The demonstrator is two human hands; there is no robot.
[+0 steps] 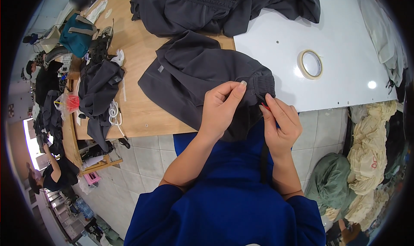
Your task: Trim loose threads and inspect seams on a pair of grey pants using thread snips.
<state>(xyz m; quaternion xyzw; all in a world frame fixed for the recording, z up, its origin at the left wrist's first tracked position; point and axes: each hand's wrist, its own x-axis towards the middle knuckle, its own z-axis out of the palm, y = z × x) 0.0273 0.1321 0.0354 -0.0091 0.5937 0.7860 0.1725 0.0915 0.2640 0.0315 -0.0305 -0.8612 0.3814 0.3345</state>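
Note:
A dark grey garment (189, 69) lies across the table in front of me, its gathered elastic end (264, 85) turned toward my hands. My left hand (219, 108) is closed on the cloth just left of the elastic, thumb on top. At the elastic's near right edge, my right hand (282, 127) pinches a small red object (266, 107) between thumb and fingers. Most of that object is hidden, so its kind cannot be told. The fingers of this hand touch or nearly touch the cloth.
Another dark grey garment (185, 11) with an elastic waistband lies behind. A tape roll (310, 64) rests on the white tabletop (276, 60). More dark cloth (101, 86) and a white cord (114, 113) are at left. Cream cloth bundles (368, 147) and a green bundle (330, 175) stand right. People work at far left.

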